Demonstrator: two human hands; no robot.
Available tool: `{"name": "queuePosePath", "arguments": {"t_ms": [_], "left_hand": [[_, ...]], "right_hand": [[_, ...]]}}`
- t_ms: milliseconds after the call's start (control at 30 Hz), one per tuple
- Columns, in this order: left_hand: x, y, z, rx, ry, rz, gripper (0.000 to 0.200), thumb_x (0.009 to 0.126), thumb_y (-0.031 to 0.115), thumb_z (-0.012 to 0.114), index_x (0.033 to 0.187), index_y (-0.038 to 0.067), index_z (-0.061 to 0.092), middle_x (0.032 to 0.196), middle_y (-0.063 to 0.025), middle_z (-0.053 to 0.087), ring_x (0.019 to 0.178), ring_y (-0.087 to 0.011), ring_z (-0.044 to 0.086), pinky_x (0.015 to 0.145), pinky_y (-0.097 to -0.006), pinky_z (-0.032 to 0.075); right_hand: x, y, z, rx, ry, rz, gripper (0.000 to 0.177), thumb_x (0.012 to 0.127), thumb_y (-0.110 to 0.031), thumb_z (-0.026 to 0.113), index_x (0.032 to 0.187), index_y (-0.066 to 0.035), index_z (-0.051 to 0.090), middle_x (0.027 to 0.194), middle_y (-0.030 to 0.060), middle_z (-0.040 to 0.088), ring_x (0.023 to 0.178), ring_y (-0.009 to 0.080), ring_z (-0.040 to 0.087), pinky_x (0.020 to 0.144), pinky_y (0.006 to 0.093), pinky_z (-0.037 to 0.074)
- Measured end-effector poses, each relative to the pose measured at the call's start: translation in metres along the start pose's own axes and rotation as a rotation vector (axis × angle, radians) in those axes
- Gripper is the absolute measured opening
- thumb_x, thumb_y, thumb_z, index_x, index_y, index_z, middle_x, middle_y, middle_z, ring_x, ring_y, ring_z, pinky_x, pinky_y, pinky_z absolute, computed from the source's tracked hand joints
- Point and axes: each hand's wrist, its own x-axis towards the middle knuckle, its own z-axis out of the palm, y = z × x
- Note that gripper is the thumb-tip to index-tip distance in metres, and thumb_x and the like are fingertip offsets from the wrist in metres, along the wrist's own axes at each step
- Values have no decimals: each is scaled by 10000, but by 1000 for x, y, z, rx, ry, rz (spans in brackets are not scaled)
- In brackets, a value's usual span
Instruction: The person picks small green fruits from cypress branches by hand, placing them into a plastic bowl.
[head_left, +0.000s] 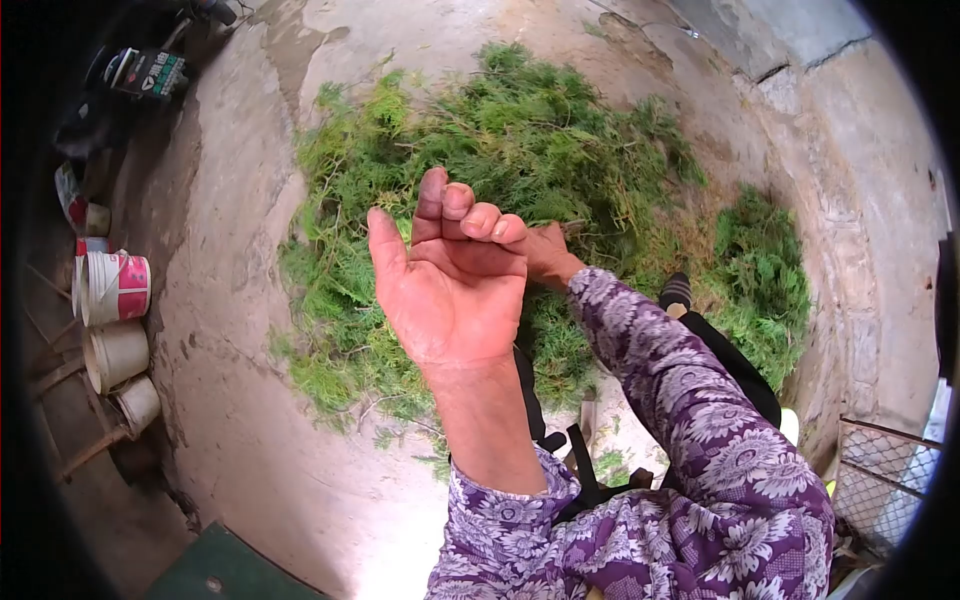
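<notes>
My left hand [453,275] is raised in the middle of the view, palm up, thumb and index finger apart and the other fingers loosely curled, with nothing in it. Behind it my right hand [548,254] reaches down to the large pile of green, feathery branches [540,130]; its fingers are mostly hidden behind my left hand, so what it holds does not show. A smaller heap of green sprigs [762,265] lies to the right, beyond my dark shoe [676,292].
White buckets [117,287] and pale pots [115,357] stand at the left edge. A dark box with lettering [155,75] is at the upper left. A green board [225,570] lies at the lower left, and a wire mesh frame [885,480] at the lower right.
</notes>
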Motion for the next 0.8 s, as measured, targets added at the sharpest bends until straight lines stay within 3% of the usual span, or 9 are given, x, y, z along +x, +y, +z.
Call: {"name": "queuePosePath", "arguments": {"t_ms": [167,333,400,533,600,633,700,733,800], "left_hand": [[1,1,0,-20,-10,2,483,898,450,351,953,9,539,775,-58,494,652,-187,419,609,-336,362],[1,-2,3,-28,7,-19,492,898,456,350,928,6,546,751,-55,492,641,-188,422,609,-337,369],[1,-2,3,-27,2,-17,495,899,458,344,928,6,546,750,-53,491,640,-187,422,606,-335,369],[1,-4,4,-15,23,1,505,905,461,325,929,8,548,746,-49,488,633,-184,421,598,-331,369],[0,-4,5,-10,27,1,505,906,461,323,927,9,548,744,-48,487,631,-184,419,595,-331,367],[0,-6,5,-5,27,2,506,906,461,321,926,9,549,742,-48,485,629,-184,417,592,-331,366],[1,-7,5,-6,26,-9,505,906,459,322,925,8,549,741,-48,484,629,-184,415,591,-331,364],[1,-8,5,-7,21,-19,504,906,458,323,924,8,550,739,-48,483,629,-184,413,589,-331,362],[3,-8,0,-12,-32,-31,517,911,450,302,946,-2,549,759,-58,498,645,-182,427,604,-330,360]], "right_hand": [[-6,16,-33,150,111,75,144,718,-105,545,850,-79,491,799,142,612,793,318,596,687,433,419],[-27,44,-96,231,372,137,342,691,-168,644,1005,-87,534,845,140,616,789,305,601,667,389,467],[-24,65,-113,461,653,-74,394,706,-177,654,1080,-110,546,873,109,629,766,279,612,670,375,476],[-37,78,-155,890,593,68,348,725,-175,644,1060,-116,575,879,118,634,752,252,617,664,350,479],[-50,72,-171,386,783,246,266,753,-165,614,1008,-96,584,790,140,625,699,239,612,642,336,480],[-51,76,-166,387,783,248,266,753,-165,614,1008,-96,584,790,140,625,699,239,612,642,336,480],[-42,89,-138,24,711,390,230,787,-166,564,1005,-95,559,756,142,603,721,266,601,695,361,469],[-31,112,-99,-159,851,299,210,803,-146,507,1008,-109,534,789,143,579,781,308,579,722,419,445],[-34,115,-49,-129,614,336,264,790,-88,466,1048,-115,518,883,176,553,872,345,541,772,467,405]]}}
